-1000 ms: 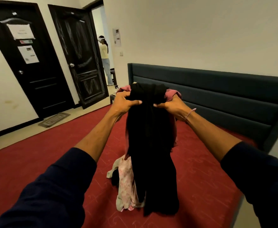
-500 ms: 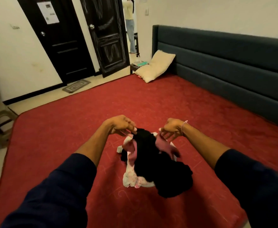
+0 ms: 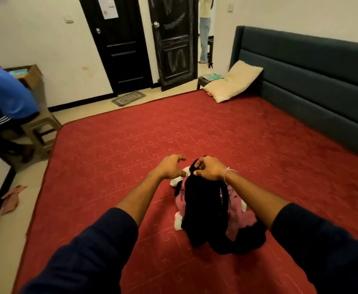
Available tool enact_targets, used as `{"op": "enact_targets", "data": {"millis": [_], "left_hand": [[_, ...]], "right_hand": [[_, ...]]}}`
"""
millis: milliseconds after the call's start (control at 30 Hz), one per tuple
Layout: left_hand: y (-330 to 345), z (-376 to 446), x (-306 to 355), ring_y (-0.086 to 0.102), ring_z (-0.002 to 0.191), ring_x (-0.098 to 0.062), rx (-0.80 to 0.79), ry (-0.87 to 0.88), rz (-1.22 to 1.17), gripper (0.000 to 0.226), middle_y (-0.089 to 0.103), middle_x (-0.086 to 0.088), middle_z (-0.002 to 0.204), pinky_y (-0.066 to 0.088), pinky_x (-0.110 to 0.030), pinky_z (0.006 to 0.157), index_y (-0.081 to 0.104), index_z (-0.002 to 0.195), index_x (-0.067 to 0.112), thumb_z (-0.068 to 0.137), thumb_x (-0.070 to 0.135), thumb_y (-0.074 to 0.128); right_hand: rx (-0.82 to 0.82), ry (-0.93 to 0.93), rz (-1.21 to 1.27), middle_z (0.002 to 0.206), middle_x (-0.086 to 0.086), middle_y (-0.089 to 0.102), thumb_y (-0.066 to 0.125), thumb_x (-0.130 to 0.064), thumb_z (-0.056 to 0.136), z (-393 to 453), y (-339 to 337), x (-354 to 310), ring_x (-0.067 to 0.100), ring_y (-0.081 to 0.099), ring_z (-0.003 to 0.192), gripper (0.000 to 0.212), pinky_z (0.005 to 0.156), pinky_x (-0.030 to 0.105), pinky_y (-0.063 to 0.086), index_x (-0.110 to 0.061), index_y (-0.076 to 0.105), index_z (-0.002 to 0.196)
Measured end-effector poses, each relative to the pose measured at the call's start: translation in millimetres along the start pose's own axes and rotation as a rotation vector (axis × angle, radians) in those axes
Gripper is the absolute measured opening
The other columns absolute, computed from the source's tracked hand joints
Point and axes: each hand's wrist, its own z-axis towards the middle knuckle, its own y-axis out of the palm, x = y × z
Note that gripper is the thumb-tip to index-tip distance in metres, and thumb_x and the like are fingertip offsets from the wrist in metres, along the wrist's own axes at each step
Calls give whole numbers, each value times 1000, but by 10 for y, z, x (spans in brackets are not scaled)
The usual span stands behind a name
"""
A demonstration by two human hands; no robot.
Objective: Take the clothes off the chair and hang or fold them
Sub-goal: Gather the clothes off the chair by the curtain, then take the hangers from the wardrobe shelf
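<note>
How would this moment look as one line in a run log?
stage: clothes pile on red bed | right hand: pinches black garment | left hand: holds nothing | pink garment: underneath

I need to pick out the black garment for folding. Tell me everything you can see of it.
The black garment is plain, dark, soft cloth with no visible print; its type cannot be told. It lies crumpled on top of pink clothes on the red bed cover, its lower end bunched in a heap toward the camera. Its top edge is lifted and pinched by the right hand. The left hand hovers beside it with fingers loosely curled, seemingly not holding it.
</note>
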Motion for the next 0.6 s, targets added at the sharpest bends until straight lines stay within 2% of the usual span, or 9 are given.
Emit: {"op": "enact_targets", "data": {"millis": [100, 167, 367, 600], "left_hand": [[19, -211, -304, 22, 149, -29, 116, -30, 105, 90, 23, -15, 162, 29, -39, 117, 28, 154, 13, 82, 32, 79], [-32, -434, -558, 21, 150, -32, 183, -88, 136, 94, 16, -15, 164, 31, -45, 116, 23, 156, 15, 82, 34, 79], [-223, -1268, -1164, 25, 148, -31, 254, -246, 173, 94, 15, -12, 165, 34, -47, 114, 21, 156, 14, 83, 33, 77], [-285, -2713, -1864, 31, 146, -31, 368, -447, 187, 92, 20, -9, 164, 35, -47, 114, 24, 155, 15, 83, 37, 77]], "right_hand": [[29, -119, -69, 130, 11, 65, 72, -30, 91, 29, 193, -337, 28, 60, 120, 42, 99, 35, 48, -10, 62, 125], [27, -202, -140, 136, 11, 60, 70, -30, 92, 36, 351, -649, 29, 55, 127, 45, 104, 39, 46, -9, 58, 131], [-16, -419, -331, 135, 8, 54, 66, -36, 94, -72, 843, -1567, 29, 52, 127, 48, 101, 43, 46, -15, 52, 135], [-97, -651, -453, 143, 10, 49, 67, -36, 93, -657, 1610, -2671, 31, 49, 131, 59, 104, 46, 45, -15, 44, 143]]}}
